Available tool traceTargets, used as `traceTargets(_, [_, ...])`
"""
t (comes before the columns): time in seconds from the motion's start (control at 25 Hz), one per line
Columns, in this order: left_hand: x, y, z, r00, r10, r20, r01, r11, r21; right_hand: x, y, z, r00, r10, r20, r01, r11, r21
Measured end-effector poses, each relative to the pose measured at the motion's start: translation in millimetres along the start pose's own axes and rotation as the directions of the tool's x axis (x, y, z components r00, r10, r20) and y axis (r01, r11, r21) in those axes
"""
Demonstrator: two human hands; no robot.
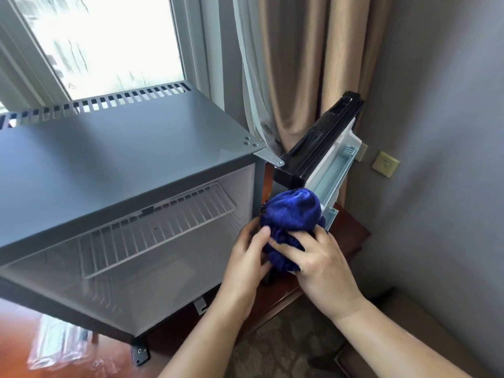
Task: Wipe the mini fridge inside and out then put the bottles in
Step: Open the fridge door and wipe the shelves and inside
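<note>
A grey mini fridge [114, 148] stands on a wooden surface with its door [324, 148] swung open to the right. Inside it, a white wire shelf [152, 230] shows, and nothing lies on it. In front of the fridge's right edge, both hands hold a bunched dark blue cloth [291, 214]. My left hand [249, 252] grips the cloth's left side with the thumb on top. My right hand [313, 260] grips the lower part of the cloth, fingers spread over it. No bottles can be clearly made out.
A window and beige curtains [300, 64] stand behind the fridge. The door's white inner shelves [335, 170] face left. A wall socket [385, 163] sits on the grey wall at right. Clear plastic wrapping [60, 345] lies on the reddish wooden top [351, 230] at bottom left.
</note>
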State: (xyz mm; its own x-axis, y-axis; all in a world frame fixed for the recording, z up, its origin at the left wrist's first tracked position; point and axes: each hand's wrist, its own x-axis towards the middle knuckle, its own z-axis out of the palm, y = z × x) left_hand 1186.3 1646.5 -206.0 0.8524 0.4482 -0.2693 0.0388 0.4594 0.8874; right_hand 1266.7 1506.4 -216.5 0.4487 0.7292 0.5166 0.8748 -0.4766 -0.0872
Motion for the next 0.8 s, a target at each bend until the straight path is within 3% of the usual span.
traceTargets(0.08, [-0.2,8.2,8.1,0.999,0.036,0.011,-0.036,0.999,0.033,5.5,-0.6,-4.6,0.999,-0.034,-0.016,0.034,0.999,0.024])
traceTargets(0.2, [2.2,27.1,22.6,0.995,0.039,-0.095,-0.033,0.997,0.065,11.1,-1.6,-17.3,0.99,-0.121,-0.077,0.125,0.991,0.05])
traceTargets(0.32, [0.7,47.3,29.5,0.955,0.223,-0.196,-0.202,0.972,0.12,18.2,1.2,-38.5,0.972,-0.115,-0.204,0.144,0.98,0.137])
traceTargets(0.44, [0.0,74.1,34.9,0.862,0.474,-0.177,-0.424,0.868,0.258,48.6,13.5,-64.7,0.982,-0.043,-0.185,0.076,0.982,0.171])
traceTargets(0.56, [-4.0,90.6,42.2,0.776,0.62,-0.116,-0.534,0.744,0.401,72.2,23.9,-83.7,0.995,-0.035,-0.091,0.053,0.977,0.205])
traceTargets(0.68, [-4.2,112.5,52.6,0.693,0.721,-0.025,-0.621,0.614,0.487,87.5,32.1,-102.1,0.985,-0.032,-0.171,0.08,0.957,0.278])
traceTargets(0.72, [0.3,121.8,56.0,0.7,0.714,0.018,-0.608,0.583,0.539,96.1,34.4,-106.2,0.985,-0.004,-0.174,0.055,0.956,0.287])
traceTargets(0.8, [11.8,138.8,62.2,0.792,0.6,0.114,-0.494,0.52,0.697,114.3,36.0,-110.4,0.994,0.097,-0.051,-0.075,0.942,0.328])
